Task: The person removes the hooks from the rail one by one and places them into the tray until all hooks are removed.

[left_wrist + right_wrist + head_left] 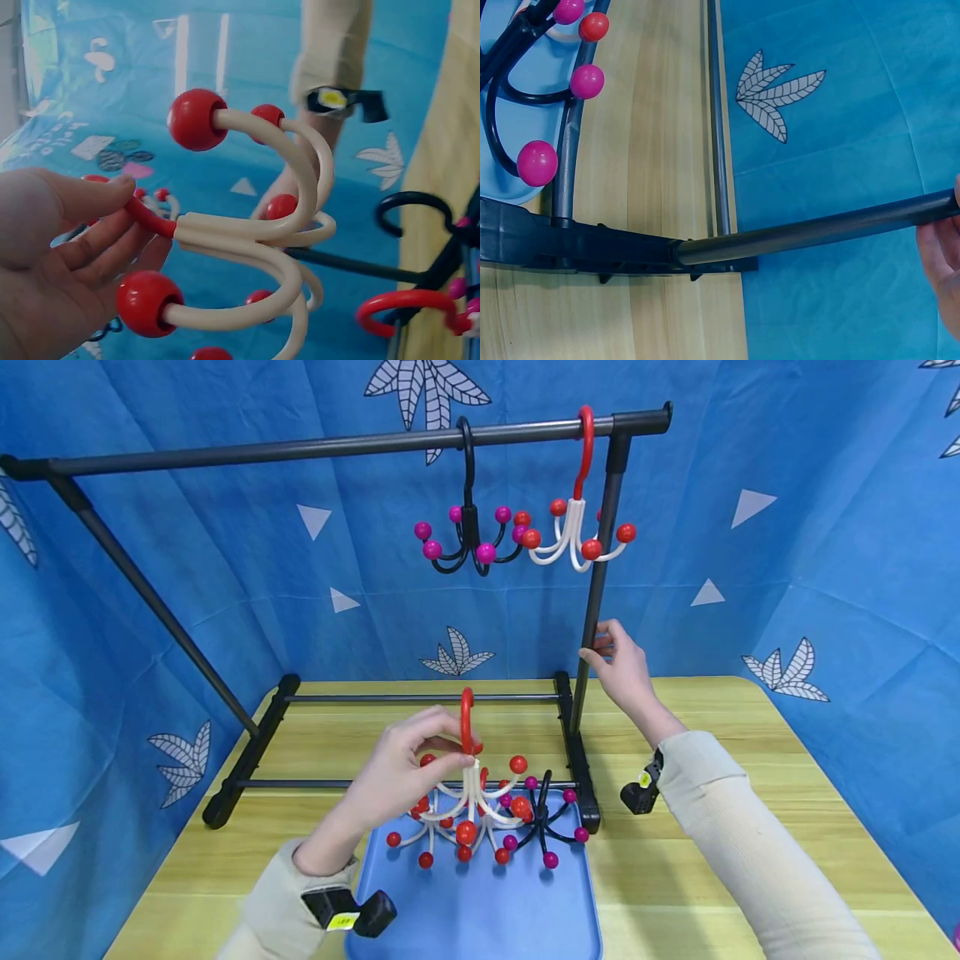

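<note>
My left hand (416, 768) pinches the red hook of a white multi-arm hanger (247, 229) with red ball tips, holding it upright above the blue tray (480, 910). At the right, my right hand (621, 667) grips the black upright post (817, 232) of a garment rack, its thumb and fingers around the tube. From the rack's top bar (337, 446) hang a black hanger (470, 531) with magenta balls and a white hanger (573, 527) with a red hook and red balls. On the tray lie a black hanger (542, 814) with magenta balls and white hangers with red balls, partly hidden.
The rack's black feet (251, 756) and two lower rails (427, 697) stand on a wooden table (675, 877). Behind and at both sides hangs a blue patterned cloth (525, 618). The tray's far edge lies close to the front rail.
</note>
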